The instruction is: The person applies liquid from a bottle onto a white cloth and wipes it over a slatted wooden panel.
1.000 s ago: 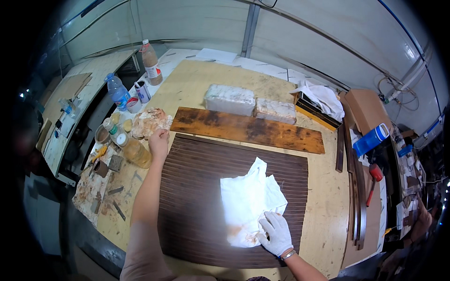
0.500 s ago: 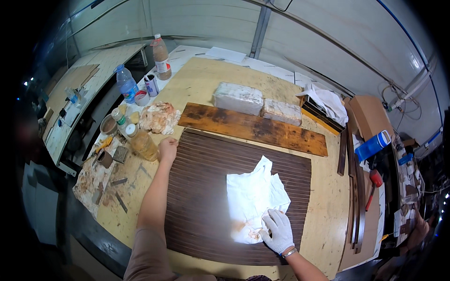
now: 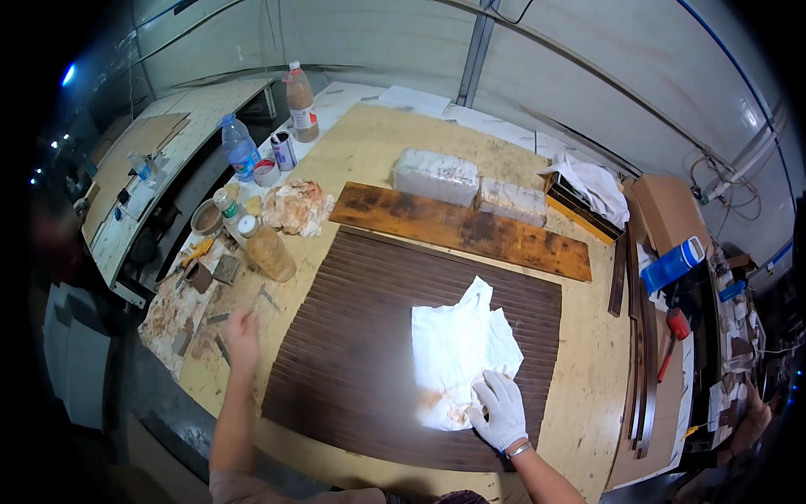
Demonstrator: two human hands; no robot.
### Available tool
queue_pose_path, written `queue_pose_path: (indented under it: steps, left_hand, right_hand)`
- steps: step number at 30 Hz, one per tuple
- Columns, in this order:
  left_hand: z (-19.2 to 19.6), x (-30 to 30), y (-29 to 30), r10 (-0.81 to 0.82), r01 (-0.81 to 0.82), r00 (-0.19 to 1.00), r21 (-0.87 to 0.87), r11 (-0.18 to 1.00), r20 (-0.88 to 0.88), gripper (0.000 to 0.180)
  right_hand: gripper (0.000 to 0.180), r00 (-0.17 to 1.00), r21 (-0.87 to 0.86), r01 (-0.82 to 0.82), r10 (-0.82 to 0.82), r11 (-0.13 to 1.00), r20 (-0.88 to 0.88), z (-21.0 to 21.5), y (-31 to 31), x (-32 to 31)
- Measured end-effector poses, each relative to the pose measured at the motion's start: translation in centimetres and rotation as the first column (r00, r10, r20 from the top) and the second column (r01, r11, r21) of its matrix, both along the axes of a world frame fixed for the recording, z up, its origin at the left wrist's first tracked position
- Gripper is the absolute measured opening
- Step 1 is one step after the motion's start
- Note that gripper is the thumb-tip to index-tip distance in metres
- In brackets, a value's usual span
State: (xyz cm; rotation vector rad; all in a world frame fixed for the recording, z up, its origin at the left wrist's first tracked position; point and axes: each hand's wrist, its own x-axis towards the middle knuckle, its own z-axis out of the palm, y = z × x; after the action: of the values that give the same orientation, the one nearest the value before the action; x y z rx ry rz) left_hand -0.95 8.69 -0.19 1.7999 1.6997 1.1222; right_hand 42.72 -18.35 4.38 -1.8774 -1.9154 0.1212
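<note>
A dark brown ribbed panel [image 3: 353, 336] lies flat on the worktable. On its right half is a crumpled white cloth [image 3: 453, 340] with reddish-brown stains at its near end. My right hand [image 3: 501, 412], in a white knitted glove, rests on that stained end with fingers bent over the bunched fabric. Bare and blurred, my left hand [image 3: 243, 338] hovers left of the panel, near some dark flat strips on the table; its fingers are too smeared to read. Beyond the panel's far edge lies a stained brown board [image 3: 462, 231].
Left of the panel stand a bottle of yellowish liquid [image 3: 267, 252], a crumpled stained rag [image 3: 295, 207] and a brown cup [image 3: 197, 277]. Two wrapped blocks [image 3: 437, 176] sit behind the board. Along the right are long dark strips [image 3: 646, 370], a blue bottle [image 3: 672, 265] and a red mallet [image 3: 677, 325].
My left hand has left the panel's far left corner and come nearer to me, leftward off the panel. My right hand stays on the cloth. The view has shifted slightly.
</note>
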Motion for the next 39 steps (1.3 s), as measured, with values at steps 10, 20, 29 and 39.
queue_pose_path:
  steps: [10,20,29,39]
  left_hand:
    - [-1.4,-19.2,-20.5,-0.151,-0.617,0.457,-0.435,0.656,-0.876,0.058]
    - [12.1,10.1,-18.2,-0.417,0.364,0.883,-0.246,0.898,-0.216,0.048]
    - [1.0,25.0,-14.8,-0.707,0.802,0.168,-0.322,0.503,-0.687,0.054]
    - [6.1,25.0,-4.3,-0.059,0.497,0.594,-0.309,0.811,0.802,0.033]
  right_hand:
    - [0.039,0.998,0.019,-0.036,0.036,0.999,-0.052,0.0,0.1,0.4]
    - [0.022,0.969,0.130,0.049,-0.015,0.990,-0.247,-3.2,-1.1,0.0]
    - [0.018,0.948,0.269,0.152,-0.063,0.951,-0.311,-1.8,-1.5,2.8]
    - [0.028,0.908,0.148,0.289,-0.222,0.946,-0.354,-1.4,2.1,8.0]
